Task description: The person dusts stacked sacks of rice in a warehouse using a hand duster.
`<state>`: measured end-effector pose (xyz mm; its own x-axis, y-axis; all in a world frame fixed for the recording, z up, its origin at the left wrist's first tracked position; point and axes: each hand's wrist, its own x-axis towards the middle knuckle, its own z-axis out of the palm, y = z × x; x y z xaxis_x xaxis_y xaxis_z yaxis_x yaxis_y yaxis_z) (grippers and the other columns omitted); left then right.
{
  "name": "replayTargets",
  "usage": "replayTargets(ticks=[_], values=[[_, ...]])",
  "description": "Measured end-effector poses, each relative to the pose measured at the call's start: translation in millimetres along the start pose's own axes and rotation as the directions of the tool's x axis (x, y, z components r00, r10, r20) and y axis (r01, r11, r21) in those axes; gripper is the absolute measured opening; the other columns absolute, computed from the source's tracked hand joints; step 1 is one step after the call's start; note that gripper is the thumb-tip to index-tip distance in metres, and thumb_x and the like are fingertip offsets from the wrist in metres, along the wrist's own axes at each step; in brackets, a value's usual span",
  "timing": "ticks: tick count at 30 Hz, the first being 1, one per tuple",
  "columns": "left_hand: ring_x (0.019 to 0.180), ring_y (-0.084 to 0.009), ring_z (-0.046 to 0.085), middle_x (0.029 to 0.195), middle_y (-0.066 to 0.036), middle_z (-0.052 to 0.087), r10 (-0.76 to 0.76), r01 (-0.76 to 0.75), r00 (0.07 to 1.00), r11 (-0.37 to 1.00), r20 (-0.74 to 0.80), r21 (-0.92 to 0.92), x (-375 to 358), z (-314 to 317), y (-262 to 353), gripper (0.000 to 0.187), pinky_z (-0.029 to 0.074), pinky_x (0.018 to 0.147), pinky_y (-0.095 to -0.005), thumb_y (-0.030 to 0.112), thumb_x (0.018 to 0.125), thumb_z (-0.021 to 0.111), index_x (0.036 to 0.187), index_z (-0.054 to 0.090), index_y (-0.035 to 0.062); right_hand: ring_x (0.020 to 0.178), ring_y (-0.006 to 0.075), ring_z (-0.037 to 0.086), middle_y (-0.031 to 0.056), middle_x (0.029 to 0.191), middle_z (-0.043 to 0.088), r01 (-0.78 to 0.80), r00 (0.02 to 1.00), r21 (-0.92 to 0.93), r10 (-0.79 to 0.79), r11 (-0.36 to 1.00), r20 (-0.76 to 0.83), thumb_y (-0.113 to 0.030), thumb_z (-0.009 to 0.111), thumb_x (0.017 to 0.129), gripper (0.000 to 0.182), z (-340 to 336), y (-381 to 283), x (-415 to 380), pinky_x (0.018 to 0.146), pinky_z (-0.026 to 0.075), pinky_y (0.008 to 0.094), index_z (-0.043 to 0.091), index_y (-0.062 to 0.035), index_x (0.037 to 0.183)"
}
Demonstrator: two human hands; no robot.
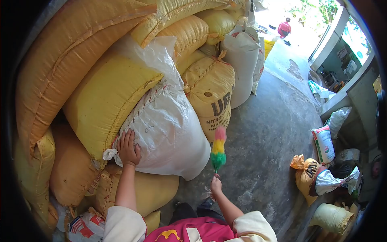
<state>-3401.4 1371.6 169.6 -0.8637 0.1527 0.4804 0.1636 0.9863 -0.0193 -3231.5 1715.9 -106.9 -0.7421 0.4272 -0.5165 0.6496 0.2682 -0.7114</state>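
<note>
My left hand lies flat with its fingers stretched out on a full white sack, close to the sack's knotted corner. In my right hand is the handle of a feather duster, its fluffy head banded pink, yellow and green and pointing away from me. The duster is held upright over the floor, just right of the white sack. Beyond it stands a tan sack with printed black letters, stitched along its top.
Stuffed yellow and orange sacks are piled high on the left. Grey concrete floor runs toward a bright doorway, where a person in red is crouched. Smaller bags, among them an orange one, line the right wall.
</note>
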Motion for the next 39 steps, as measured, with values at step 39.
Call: replayTargets(ticks=[39], values=[[0.124, -0.0278, 0.031, 0.130, -0.009, 0.040, 0.010, -0.010, 1.000, 1.000, -0.017, 0.007, -0.1, -1.1, -0.7, 0.052, 0.022, 0.099, -0.0437, 0.026, 0.075, 0.042, 0.123, 0.043, 0.0058, 0.074, 0.0335, 0.058, 0.0167, 0.081, 0.060, -0.003, 0.990, -0.351, 0.052, 0.936, 0.130, -0.028, 0.034, 0.091, 0.037, -28.8, -30.7, -1.5, 0.066, 0.045, 0.0411, 0.057, 0.0001, 0.095]])
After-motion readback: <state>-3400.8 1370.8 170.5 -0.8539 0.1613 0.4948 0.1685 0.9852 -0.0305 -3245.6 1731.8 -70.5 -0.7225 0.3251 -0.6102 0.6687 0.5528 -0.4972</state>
